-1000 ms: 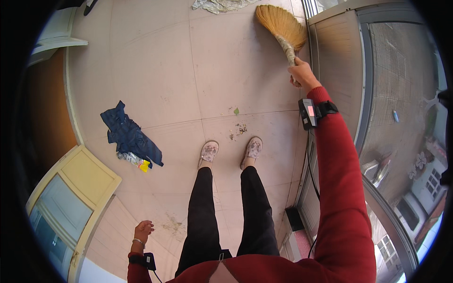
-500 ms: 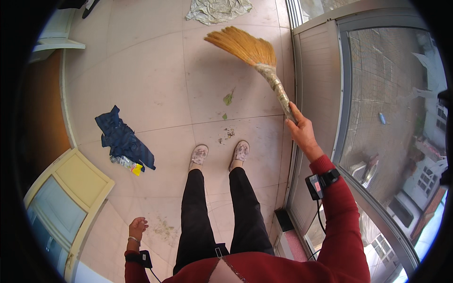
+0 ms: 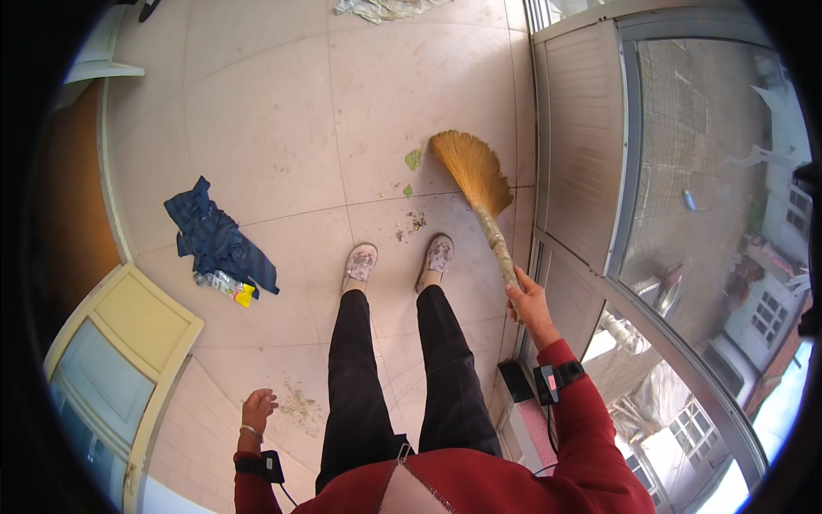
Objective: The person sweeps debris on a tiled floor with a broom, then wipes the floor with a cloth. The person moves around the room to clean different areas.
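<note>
A straw broom (image 3: 481,176) with a pale wrapped handle slants ahead of me on the right, its fanned bristles against the tiled floor. My right hand (image 3: 530,307) is wrapped round the upper end of that handle. Just left of the bristles lie a green leaf (image 3: 414,160) and a smaller leaf (image 3: 408,190). A small patch of dark debris (image 3: 414,223) is scattered in front of my shoes. My left hand (image 3: 258,407) hangs low at my left side, empty, its fingers loosely bent and apart. It is near a smear of greenish debris (image 3: 301,408).
Dark blue cloth (image 3: 221,238) lies on the floor to the left, with a clear and yellow package (image 3: 233,289) partly under it. A cream cabinet (image 3: 128,330) stands at the left. Metal-framed glass doors (image 3: 629,154) line the right side. A crumpled pale sheet (image 3: 385,8) lies far ahead.
My right hand has drawn the broom back toward me, and its bristles have come down beside the leaves. My left hand still hangs at my side.
</note>
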`<act>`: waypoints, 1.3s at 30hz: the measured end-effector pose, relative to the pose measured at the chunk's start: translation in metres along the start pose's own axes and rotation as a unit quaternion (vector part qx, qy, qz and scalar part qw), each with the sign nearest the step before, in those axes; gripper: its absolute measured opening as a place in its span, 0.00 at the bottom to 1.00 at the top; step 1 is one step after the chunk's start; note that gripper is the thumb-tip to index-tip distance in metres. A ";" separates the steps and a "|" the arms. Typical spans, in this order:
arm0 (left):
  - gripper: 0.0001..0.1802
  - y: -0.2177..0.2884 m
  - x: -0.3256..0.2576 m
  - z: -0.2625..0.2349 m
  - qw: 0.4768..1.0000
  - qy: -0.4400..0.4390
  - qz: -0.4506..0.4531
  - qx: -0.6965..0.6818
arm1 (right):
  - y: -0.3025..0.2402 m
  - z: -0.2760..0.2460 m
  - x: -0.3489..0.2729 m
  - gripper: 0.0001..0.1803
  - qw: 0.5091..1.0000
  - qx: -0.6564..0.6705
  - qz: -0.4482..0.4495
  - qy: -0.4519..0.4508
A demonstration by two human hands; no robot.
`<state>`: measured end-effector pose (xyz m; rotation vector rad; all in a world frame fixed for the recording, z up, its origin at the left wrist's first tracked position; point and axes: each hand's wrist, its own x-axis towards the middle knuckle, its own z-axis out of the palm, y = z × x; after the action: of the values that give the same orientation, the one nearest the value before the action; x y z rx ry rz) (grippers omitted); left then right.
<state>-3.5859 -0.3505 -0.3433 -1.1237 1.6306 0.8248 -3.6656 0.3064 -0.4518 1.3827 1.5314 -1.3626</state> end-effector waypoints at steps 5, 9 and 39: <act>0.13 -0.002 0.006 -0.018 0.999 -0.019 0.045 -0.019 | -0.088 0.021 -0.008 0.32 0.935 -0.197 -0.288 0.068; 0.13 -0.016 0.013 -0.018 0.999 0.019 0.028 -0.029 | -0.209 0.093 0.090 0.32 0.884 -0.338 -0.300 0.123; 0.11 0.017 0.018 -0.042 0.989 0.013 0.092 0.114 | 0.066 0.065 0.029 0.16 0.978 -0.190 -0.037 0.083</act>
<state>-3.6179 -0.3869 -0.3470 -0.8354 1.8205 0.7199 -3.6195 0.2457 -0.5121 1.2301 1.8545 -0.9476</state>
